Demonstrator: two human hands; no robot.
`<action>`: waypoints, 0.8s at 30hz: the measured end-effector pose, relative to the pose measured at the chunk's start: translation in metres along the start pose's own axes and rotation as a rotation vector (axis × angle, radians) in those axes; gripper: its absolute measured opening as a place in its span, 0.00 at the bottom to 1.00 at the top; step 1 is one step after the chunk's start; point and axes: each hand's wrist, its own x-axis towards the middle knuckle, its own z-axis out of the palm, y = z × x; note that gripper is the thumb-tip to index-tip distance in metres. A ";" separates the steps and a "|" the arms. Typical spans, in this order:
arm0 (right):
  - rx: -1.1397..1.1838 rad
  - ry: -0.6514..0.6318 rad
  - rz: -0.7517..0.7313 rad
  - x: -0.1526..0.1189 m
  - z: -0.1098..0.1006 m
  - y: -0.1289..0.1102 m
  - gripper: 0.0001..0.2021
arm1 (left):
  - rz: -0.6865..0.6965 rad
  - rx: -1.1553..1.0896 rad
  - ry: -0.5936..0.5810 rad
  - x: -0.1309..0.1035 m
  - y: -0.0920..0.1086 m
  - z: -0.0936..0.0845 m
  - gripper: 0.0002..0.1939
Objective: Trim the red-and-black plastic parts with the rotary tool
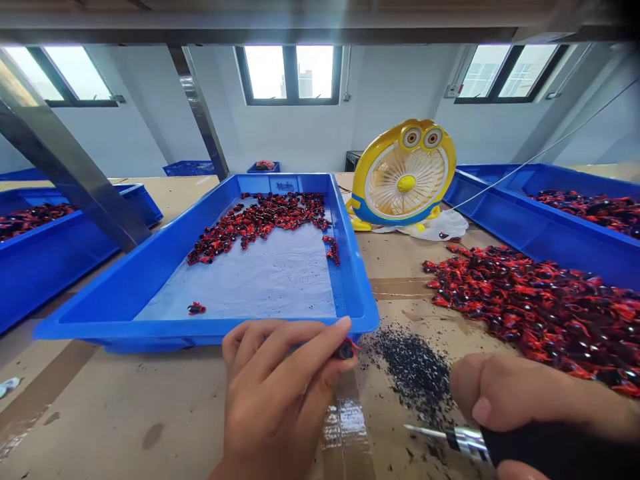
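Observation:
My left hand [285, 387] pinches a small red and black piece [346, 349] between thumb and fingers, just in front of the near right corner of a blue tray [357, 287]. At the lower right, my right hand [520, 400] is wrapped round a black-handled tool [550, 450] with a metal collar and a thin pointed tip aimed left. Black shavings [413, 367] lie on the table between the hands. Many red and black pieces [265, 217] are gathered at the tray's far end on a white sheet, with a single one [197, 308] near its front edge.
A heap of red and black pieces [540, 300] covers the table at right, beside another blue bin [530, 220]. A yellow fan [406, 177] stands behind the shavings. More blue bins [45, 267] and a slanted metal post [75, 160] are at left.

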 end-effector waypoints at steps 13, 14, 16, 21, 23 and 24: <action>-0.054 0.328 0.099 0.001 0.021 -0.027 0.16 | 0.006 -0.149 -0.152 -0.012 -0.004 0.006 0.22; -0.052 0.319 0.099 0.001 0.020 -0.028 0.16 | 0.002 -0.192 -0.162 -0.014 -0.003 0.007 0.22; -0.045 0.276 0.094 0.001 0.018 -0.029 0.15 | -0.020 -0.280 -0.167 -0.016 0.002 0.010 0.21; -0.073 0.261 0.114 0.007 0.012 -0.031 0.12 | -0.078 -0.357 -0.222 -0.017 0.008 0.016 0.17; -0.064 0.227 0.078 0.010 0.011 -0.029 0.11 | -0.071 -0.376 -0.240 -0.017 0.008 0.017 0.16; -0.052 0.207 0.051 0.011 0.010 -0.028 0.10 | -0.074 -0.378 -0.252 -0.017 0.007 0.017 0.16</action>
